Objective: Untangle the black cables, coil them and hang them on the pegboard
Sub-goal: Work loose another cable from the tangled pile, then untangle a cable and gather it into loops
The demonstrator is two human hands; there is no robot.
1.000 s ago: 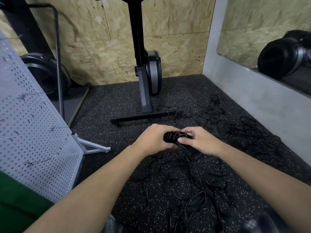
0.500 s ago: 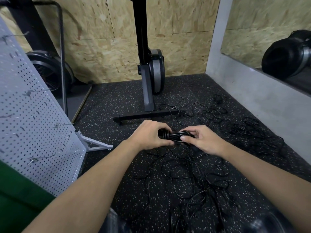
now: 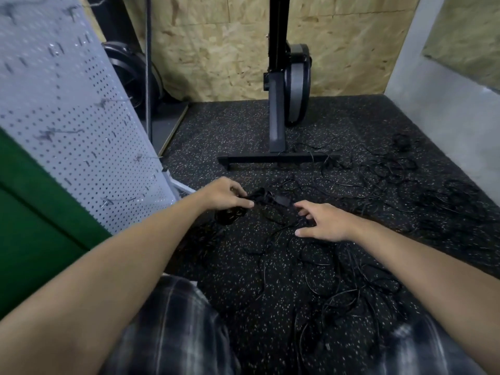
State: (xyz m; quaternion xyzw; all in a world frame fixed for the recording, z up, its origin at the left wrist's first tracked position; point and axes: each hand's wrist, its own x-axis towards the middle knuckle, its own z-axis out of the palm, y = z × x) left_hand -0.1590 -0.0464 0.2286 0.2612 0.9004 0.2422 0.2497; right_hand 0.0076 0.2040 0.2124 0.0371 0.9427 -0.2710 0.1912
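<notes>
My left hand [image 3: 226, 194] grips a small coiled bundle of black cable [image 3: 235, 211] just above the speckled floor, near the foot of the white pegboard [image 3: 73, 125] on the left. My right hand [image 3: 323, 221] hovers to the right of the bundle with fingers spread and holds nothing. A tangle of loose black cables [image 3: 338, 280] lies on the floor beneath and in front of both hands. More black cables [image 3: 392, 169] are strewn to the far right. Several hooks stick out of the pegboard.
A black exercise machine stand [image 3: 278, 155] rises from the floor straight ahead, its crossbar on the mat. A green panel [image 3: 32, 226] sits in front of the pegboard. A grey wall [image 3: 446, 125] bounds the right side, chipboard the back.
My right hand has let go of the coiled bundle and drawn back to the right. My left hand has carried the bundle leftward toward the pegboard. The view has tilted down and left.
</notes>
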